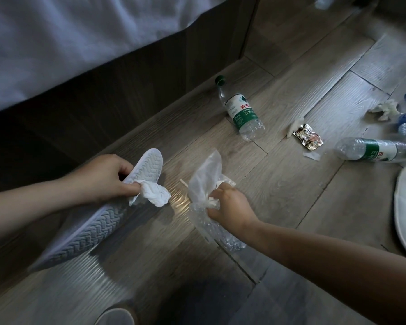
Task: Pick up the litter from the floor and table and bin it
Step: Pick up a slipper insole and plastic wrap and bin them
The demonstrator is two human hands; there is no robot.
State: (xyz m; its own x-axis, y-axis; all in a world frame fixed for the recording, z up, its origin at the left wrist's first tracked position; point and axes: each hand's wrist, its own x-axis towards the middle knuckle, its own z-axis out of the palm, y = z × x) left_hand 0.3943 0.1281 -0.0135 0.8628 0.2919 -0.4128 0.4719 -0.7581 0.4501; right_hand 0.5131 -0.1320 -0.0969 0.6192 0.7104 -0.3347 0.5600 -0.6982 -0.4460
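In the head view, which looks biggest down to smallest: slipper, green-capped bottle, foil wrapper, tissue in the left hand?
1. slipper, though it is nearest the camera.
2. green-capped bottle.
3. tissue and foil wrapper look alike; the tissue is nearer, so unranked.

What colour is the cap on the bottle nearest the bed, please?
The cap is dark green, clearest in the head view.

green-capped plastic bottle (pixel 240 109) on wood-plank floor (pixel 291 195), right by dark bed base (pixel 127 95) | crinkled foil wrapper (pixel 307 137) just right of it
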